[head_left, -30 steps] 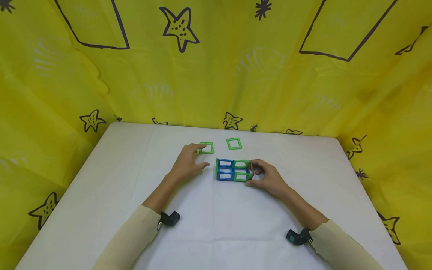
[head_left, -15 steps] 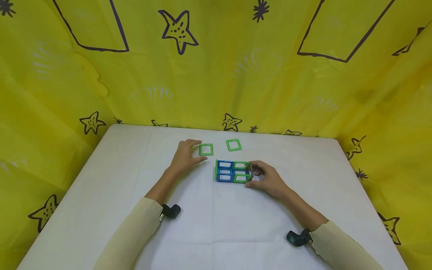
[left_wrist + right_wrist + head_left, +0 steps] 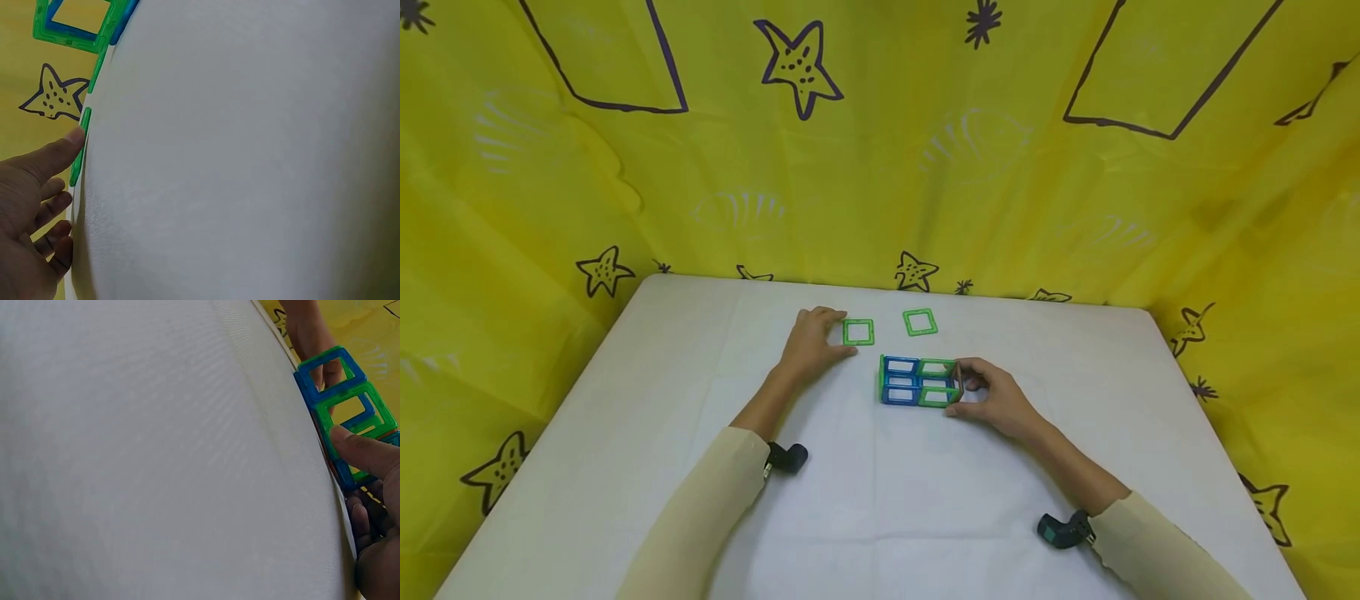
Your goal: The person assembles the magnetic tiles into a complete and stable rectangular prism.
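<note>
In the head view, my right hand (image 3: 996, 398) grips the right end of a hollow box of blue and green magnetic tiles (image 3: 900, 394). The right wrist view shows its thumb pressed on a green tile (image 3: 325, 419) of that box. My left hand (image 3: 811, 343) is beside a loose green square magnetic tile (image 3: 858, 342) lying flat. Its index finger and thumb are spread at that tile's left corners; in the left wrist view the thumb tip overlaps the tile's edge (image 3: 77, 169). Whether it touches cannot be told.
A second loose green square tile (image 3: 921, 332) lies farther back on the white-covered table (image 3: 820, 517). Behind and beside the table hangs a yellow curtain (image 3: 880, 167) with starfish drawings. A small black camera (image 3: 787, 457) sits at each wrist.
My left index finger has drawn back left from over the near green tile to its corner, and the thumb has moved slightly up and left. The right hand and box stay put.
</note>
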{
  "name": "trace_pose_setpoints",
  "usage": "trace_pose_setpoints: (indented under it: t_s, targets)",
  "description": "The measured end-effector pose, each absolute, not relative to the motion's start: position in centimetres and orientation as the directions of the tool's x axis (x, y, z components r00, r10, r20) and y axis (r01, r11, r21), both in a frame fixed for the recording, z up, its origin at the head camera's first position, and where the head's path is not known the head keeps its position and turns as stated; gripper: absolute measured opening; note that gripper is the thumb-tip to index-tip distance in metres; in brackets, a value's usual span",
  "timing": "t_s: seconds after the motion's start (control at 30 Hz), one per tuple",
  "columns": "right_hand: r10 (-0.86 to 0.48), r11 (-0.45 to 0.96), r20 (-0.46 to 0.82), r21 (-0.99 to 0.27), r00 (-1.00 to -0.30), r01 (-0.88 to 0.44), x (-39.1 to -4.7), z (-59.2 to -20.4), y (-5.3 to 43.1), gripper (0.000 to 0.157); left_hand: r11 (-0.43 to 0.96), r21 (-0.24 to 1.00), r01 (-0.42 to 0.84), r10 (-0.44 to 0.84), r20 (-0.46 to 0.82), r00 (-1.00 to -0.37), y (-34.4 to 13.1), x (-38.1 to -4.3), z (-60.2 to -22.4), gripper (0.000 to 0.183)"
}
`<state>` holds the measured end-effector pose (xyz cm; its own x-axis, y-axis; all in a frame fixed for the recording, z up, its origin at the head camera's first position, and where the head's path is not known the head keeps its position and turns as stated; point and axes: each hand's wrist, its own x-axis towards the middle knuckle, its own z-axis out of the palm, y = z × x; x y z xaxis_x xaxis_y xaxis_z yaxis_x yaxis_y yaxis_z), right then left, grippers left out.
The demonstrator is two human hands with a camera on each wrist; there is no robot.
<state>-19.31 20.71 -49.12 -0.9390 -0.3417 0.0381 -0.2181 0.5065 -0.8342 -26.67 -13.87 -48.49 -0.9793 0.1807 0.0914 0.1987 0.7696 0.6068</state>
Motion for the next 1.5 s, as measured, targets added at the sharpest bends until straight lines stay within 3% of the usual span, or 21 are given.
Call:
trace_pose_setpoints:
  t_s: [0.63,0.93,1.2,1.5]
  targets:
    - [-0.349,0.485,0.048,-0.845,-0.936,-0.224,-19.3,-49.2,20.6,0.069,0.797,0.576,0.181,0.164,0.082,-0.983,-13.4,-27.6,-48.8,0.063]
    - [-0.346,0.503,0.044,-0.835,-0.937,-0.225,-19.3,-49.1,20.6,0.068,0.756,0.636,0.155,0.137,0.078,-0.987,-13.4,-27.6,-48.9,0.055]
    - [-0.341,0.508,0.042,-0.832,-0.939,-0.222,-19.3,-49.1,20.6,0.068,0.643,0.760,0.094,0.120,0.021,-0.993,-13.9,-26.9,-48.7,0.055]
    - [-0.335,0.509,0.037,-0.834,-0.941,-0.214,-19.2,-49.0,20.5,0.069,0.634,0.765,0.112,0.149,0.020,-0.989,-14.0,-26.3,-48.5,0.055]
